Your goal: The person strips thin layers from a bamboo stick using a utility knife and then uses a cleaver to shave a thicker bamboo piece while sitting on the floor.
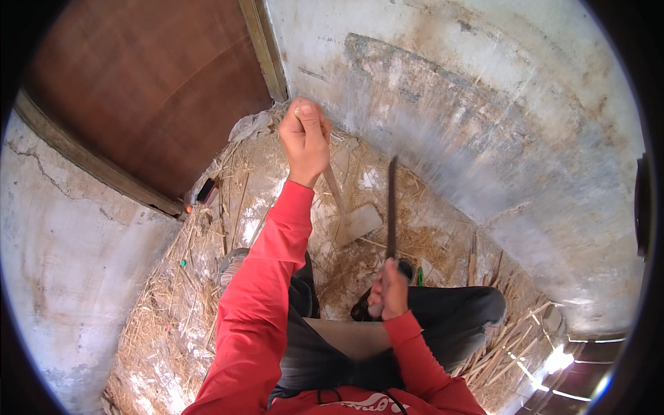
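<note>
My left hand is raised in front of me, its fingers closed round the top of a narrow wooden stick. The stick slants down toward a pale flat block on the floor; whether its lower end touches the block I cannot tell. Lower and to the right, my right hand grips the handle of a long dark-bladed knife. Its blade points up and away from me, apart from the stick. The right hand is slightly blurred.
Straw and shavings cover the floor around my bent legs. Several split sticks lie at the right. A stained wall rises ahead and to the right; a brown door stands at the far left. A dark brush-like object lies near it.
</note>
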Available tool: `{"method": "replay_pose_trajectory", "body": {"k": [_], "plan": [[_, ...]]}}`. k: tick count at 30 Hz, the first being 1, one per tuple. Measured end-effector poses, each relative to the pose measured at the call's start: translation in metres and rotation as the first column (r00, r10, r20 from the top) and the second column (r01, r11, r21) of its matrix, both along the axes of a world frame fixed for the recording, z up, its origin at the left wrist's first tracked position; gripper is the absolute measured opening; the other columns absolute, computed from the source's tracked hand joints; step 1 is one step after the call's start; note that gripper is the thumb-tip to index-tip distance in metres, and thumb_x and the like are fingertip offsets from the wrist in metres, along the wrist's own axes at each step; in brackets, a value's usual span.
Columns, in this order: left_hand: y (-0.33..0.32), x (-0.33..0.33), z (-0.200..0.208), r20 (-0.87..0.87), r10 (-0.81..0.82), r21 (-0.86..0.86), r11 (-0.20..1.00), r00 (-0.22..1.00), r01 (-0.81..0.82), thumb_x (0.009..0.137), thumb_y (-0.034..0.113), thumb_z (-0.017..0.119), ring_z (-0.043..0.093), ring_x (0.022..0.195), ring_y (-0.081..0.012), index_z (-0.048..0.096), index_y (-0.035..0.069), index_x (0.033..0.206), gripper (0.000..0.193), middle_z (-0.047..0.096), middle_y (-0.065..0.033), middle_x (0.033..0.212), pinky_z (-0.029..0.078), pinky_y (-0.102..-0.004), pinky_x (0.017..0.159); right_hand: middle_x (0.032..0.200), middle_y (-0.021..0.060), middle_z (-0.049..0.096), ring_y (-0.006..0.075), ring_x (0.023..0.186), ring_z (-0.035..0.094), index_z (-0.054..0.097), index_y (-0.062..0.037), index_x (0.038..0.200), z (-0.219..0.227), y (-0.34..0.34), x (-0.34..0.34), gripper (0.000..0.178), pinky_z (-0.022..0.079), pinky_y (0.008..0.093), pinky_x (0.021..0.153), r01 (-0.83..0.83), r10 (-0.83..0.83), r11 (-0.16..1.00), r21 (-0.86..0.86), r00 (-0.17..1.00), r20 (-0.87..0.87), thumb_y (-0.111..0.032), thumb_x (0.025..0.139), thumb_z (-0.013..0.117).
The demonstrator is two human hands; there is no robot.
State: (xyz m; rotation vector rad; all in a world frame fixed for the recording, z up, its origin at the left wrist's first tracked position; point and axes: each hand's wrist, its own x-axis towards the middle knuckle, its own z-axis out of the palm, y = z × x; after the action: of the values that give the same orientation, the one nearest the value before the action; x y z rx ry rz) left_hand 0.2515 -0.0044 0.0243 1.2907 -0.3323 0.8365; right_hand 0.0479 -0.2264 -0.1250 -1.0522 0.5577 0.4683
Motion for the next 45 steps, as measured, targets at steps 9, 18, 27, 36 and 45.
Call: {"method": "replay_pose_trajectory", "body": {"k": [9,18,27,36,45], "plan": [[0.005,0.002,-0.002,-0.008,-0.024,-0.074,0.997,1.0,0.023,0.108,0.039,0.047,0.04,0.051,-0.0051,0.047,0.006,0.08,0.043,0.043,0.0019,0.067,0.032,-0.0226,0.043,0.059,0.0034,0.047,0.0149,0.046,0.046,0.051,-0.0072,0.078,-0.052,0.027,-0.022,0.046,0.04,0.0331,0.046,0.112,0.031,0.974,-0.199,0.798,0.602,-0.047,0.102,0.052],[0.004,-0.007,-0.001,0.002,0.041,-0.043,0.998,0.999,-0.041,0.108,0.039,0.046,0.037,0.05,-0.0049,0.045,0.007,0.079,0.043,0.041,0.0023,0.065,0.029,-0.0222,0.042,0.056,0.0016,0.045,0.0124,0.045,0.044,0.051,-0.0076,0.075,-0.119,0.027,-0.007,0.049,0.037,0.0348,0.044,-0.091,0.151,0.928,-0.361,0.978,0.142,-0.048,0.103,0.052],[0.018,-0.006,-0.001,-0.011,0.056,-0.114,0.992,0.998,-0.057,0.109,0.037,0.045,0.038,0.048,-0.0043,0.044,0.008,0.078,0.043,0.042,0.0024,0.063,0.029,-0.0219,0.042,0.054,0.0036,0.044,0.0165,0.043,0.045,0.048,-0.0081,0.069,-0.197,0.016,-0.029,0.049,0.038,0.0353,0.041,0.077,0.264,0.685,-0.725,0.901,0.345,-0.04,0.106,0.048],[0.026,-0.005,-0.002,0.0,0.079,-0.104,0.991,0.997,-0.079,0.109,0.036,0.045,0.037,0.048,-0.0045,0.042,0.008,0.077,0.042,0.04,0.0025,0.063,0.029,-0.0219,0.041,0.057,0.0065,0.051,0.0212,0.048,0.052,0.056,-0.0023,0.075,-0.143,0.016,-0.004,0.06,0.044,0.0403,0.051,0.113,-0.01,0.92,-0.375,0.964,0.267,-0.058,0.098,0.055],[0.015,-0.009,-0.002,0.018,0.151,-0.106,0.983,0.988,-0.148,0.109,0.041,0.042,0.027,0.047,-0.0053,0.04,0.008,0.078,0.045,0.033,0.0025,0.061,0.02,-0.024,0.04,0.058,0.0029,0.051,0.0215,0.047,0.051,0.055,-0.0046,0.073,-0.185,0.014,-0.016,0.057,0.043,0.0369,0.052,-0.231,0.212,0.831,-0.506,0.973,-0.097,-0.055,0.099,0.055]]}}
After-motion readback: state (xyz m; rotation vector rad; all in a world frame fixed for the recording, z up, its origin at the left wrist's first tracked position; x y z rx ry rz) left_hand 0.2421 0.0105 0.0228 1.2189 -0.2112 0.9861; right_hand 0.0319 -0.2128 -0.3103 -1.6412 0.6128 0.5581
